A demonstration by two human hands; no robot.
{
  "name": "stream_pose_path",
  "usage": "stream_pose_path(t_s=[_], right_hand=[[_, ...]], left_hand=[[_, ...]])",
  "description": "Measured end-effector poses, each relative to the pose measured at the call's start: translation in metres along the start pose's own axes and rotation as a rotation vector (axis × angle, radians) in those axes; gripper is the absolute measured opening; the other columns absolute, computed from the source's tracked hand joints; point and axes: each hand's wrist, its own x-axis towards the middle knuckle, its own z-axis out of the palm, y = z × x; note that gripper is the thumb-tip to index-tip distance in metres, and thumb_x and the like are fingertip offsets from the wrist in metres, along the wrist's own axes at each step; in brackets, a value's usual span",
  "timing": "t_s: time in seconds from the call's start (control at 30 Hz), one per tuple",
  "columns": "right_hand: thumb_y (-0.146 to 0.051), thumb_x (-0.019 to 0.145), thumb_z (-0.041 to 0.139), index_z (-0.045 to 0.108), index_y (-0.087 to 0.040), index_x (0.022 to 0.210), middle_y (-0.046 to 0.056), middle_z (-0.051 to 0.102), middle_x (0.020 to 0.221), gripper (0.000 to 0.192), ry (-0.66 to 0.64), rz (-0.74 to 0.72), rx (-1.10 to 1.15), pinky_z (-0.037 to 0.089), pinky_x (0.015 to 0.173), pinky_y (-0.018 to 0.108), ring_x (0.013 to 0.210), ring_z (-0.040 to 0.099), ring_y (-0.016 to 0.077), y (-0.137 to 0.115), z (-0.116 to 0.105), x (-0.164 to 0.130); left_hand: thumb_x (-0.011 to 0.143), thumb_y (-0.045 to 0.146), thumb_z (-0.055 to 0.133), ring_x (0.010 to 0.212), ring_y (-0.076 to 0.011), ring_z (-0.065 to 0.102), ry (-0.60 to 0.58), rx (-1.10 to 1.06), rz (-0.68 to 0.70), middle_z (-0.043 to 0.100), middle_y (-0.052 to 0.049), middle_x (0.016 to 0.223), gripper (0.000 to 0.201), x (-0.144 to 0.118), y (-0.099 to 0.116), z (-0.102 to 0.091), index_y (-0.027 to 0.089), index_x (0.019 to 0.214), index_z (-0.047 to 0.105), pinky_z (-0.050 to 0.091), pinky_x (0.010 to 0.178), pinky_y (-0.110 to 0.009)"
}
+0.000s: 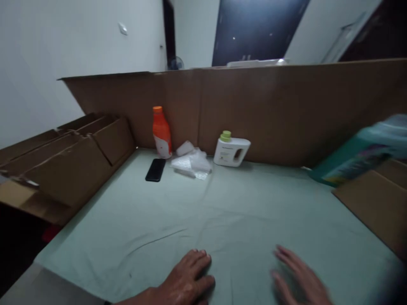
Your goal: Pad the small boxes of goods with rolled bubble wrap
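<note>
My left hand (187, 279) lies palm down on the pale green cloth (152, 212), with its fingers stretched out and nothing in them. To its right, my right hand (299, 275) is somewhat blurred, with thumb and fingers apart and nothing between them. Beyond both hands, a white jug with a green cap (227, 151) stands near the cardboard wall. Left of it are a crumpled piece of bubble wrap (192, 163), an orange bottle (161, 134) standing upright, and a black phone (155, 170) lying flat.
A tall cardboard panel (270, 110) closes off the back. Cardboard boxes with compartments (73, 165) line the left edge. On the right, a blurred teal bottle (352, 156) tilts beside a cardboard piece (375, 203). Dark doors (254, 34) show in the background.
</note>
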Motion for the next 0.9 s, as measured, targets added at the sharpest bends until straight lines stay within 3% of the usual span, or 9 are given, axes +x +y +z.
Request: stream_pose_path(t_s=[0.1, 0.2, 0.23, 0.37, 0.43, 0.53, 0.67, 0.77, 0.9], right_hand=[[-0.031, 0.089, 0.056, 0.067, -0.026, 0.125, 0.013, 0.064, 0.136, 0.037, -0.224, -0.381, 0.003, 0.058, 0.092, 0.051, 0.118, 0.065, 0.0341, -0.067, 0.061, 0.038], [-0.019, 0.086, 0.055, 0.066, -0.025, 0.127, 0.012, 0.063, 0.139, 0.043, -0.368, -0.627, 0.038, 0.056, 0.096, 0.047, 0.123, 0.062, 0.0315, -0.126, 0.107, 0.061], [-0.017, 0.085, 0.055, 0.065, -0.025, 0.127, 0.012, 0.062, 0.141, 0.044, -0.387, -0.689, 0.055, 0.055, 0.098, 0.045, 0.125, 0.061, 0.0305, -0.14, 0.118, 0.066], [-0.015, 0.086, 0.058, 0.065, -0.021, 0.124, 0.012, 0.061, 0.141, 0.04, -0.347, -0.851, 0.103, 0.053, 0.1, 0.04, 0.126, 0.06, 0.0272, -0.171, 0.147, 0.08], [-0.016, 0.086, 0.059, 0.065, -0.021, 0.121, 0.012, 0.064, 0.137, 0.036, -0.297, -0.877, 0.106, 0.054, 0.096, 0.039, 0.123, 0.062, 0.0263, -0.173, 0.155, 0.085], [-0.019, 0.087, 0.06, 0.065, -0.022, 0.121, 0.011, 0.066, 0.133, 0.034, -0.233, -0.903, 0.104, 0.056, 0.091, 0.038, 0.119, 0.064, 0.0261, -0.171, 0.16, 0.088], [-0.021, 0.089, 0.06, 0.064, -0.022, 0.121, 0.011, 0.067, 0.132, 0.032, -0.215, -0.91, 0.124, 0.056, 0.089, 0.038, 0.117, 0.065, 0.0261, -0.171, 0.161, 0.09], [-0.019, 0.09, 0.06, 0.064, -0.021, 0.119, 0.011, 0.068, 0.13, 0.03, -0.226, -0.885, 0.147, 0.057, 0.09, 0.039, 0.117, 0.065, 0.0261, -0.173, 0.159, 0.092], [-0.019, 0.092, 0.058, 0.065, -0.022, 0.117, 0.012, 0.068, 0.129, 0.026, -0.233, -0.825, 0.189, 0.057, 0.089, 0.04, 0.117, 0.065, 0.026, -0.177, 0.151, 0.097]], left_hand=[[0.095, 0.033, 0.06, 0.13, -0.0281, 0.057, 0.045, 0.023, 0.065, 0.066, -0.013, 0.134, 0.024, -0.008, -0.011, 0.006, 0.024, 0.116, 0.067, 0.045, 0.112, -0.04], [0.096, 0.031, 0.057, 0.125, -0.021, 0.06, 0.08, 0.001, 0.042, 0.072, -0.006, 0.122, 0.02, -0.021, -0.04, -0.031, 0.027, 0.113, 0.067, 0.042, 0.113, -0.034], [0.093, 0.031, 0.059, 0.127, -0.0225, 0.058, 0.108, 0.023, -0.024, 0.071, -0.007, 0.125, 0.024, -0.028, -0.055, -0.056, 0.025, 0.116, 0.066, 0.04, 0.115, -0.038], [0.09, 0.021, 0.056, 0.14, -0.034, 0.042, 0.6, 0.537, -0.503, 0.055, -0.018, 0.142, 0.034, -0.071, -0.129, -0.195, 0.017, 0.123, 0.062, 0.036, 0.113, -0.056], [0.087, 0.029, 0.063, 0.148, -0.0415, 0.027, 0.77, 0.783, -0.768, 0.042, -0.021, 0.153, 0.048, -0.098, -0.159, -0.263, 0.012, 0.132, 0.056, 0.025, 0.117, -0.063], [0.09, 0.037, 0.061, 0.148, -0.0474, 0.019, 0.833, 0.903, -1.098, 0.034, -0.022, 0.157, 0.055, -0.137, -0.181, -0.33, 0.006, 0.134, 0.051, 0.016, 0.116, -0.071], [0.091, 0.034, 0.054, 0.131, -0.0386, 0.049, 0.792, 0.603, -1.192, 0.062, -0.013, 0.13, 0.026, -0.168, -0.184, -0.349, 0.01, 0.092, 0.065, 0.037, 0.11, -0.062], [0.084, 0.033, 0.056, 0.118, -0.0315, 0.061, 0.863, 0.455, -1.082, 0.06, -0.012, 0.135, 0.017, -0.175, -0.171, -0.335, 0.016, 0.083, 0.062, 0.051, 0.099, -0.049], [0.087, 0.034, 0.059, 0.118, -0.0285, 0.063, 0.855, 0.308, -0.857, 0.063, -0.009, 0.133, 0.015, -0.181, -0.124, -0.306, 0.021, 0.082, 0.063, 0.051, 0.101, -0.046]])
